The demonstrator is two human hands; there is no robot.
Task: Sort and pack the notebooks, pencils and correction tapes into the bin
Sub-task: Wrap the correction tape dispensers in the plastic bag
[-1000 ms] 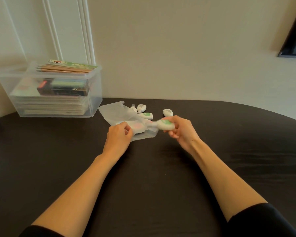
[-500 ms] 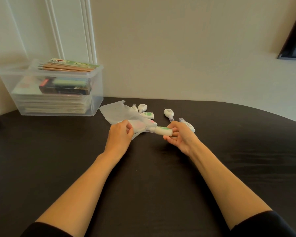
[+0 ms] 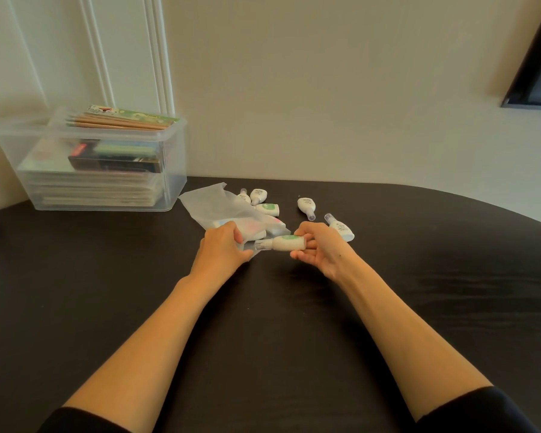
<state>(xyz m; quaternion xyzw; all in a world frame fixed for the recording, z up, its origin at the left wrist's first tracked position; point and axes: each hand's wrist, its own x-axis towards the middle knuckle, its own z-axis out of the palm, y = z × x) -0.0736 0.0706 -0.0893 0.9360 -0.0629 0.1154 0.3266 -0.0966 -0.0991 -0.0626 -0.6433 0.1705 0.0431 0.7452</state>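
Observation:
My right hand [image 3: 320, 248] pinches a white correction tape with a green label [image 3: 286, 243] by its back end, its clear tip pointing left at the mouth of a translucent plastic bag [image 3: 213, 204]. My left hand [image 3: 222, 248] grips that bag's near edge; a few tapes show inside it, pink and white. Several loose correction tapes lie behind on the dark table [image 3: 263, 307]: two near the bag [image 3: 258, 195], one green-labelled [image 3: 267, 208], one further right [image 3: 306, 206] and one beside my right hand [image 3: 341, 228].
A clear plastic bin [image 3: 169, 170] stands at the far left against the wall, holding stacked notebooks [image 3: 91, 189] with a pack of pencils [image 3: 119, 121] across its rim. The table's curved edge runs along the right.
My right hand has lowered the green-labelled tape and turned it tip-first toward the bag's mouth. A tape beside my right hand has come into view. My left hand keeps its grip on the bag.

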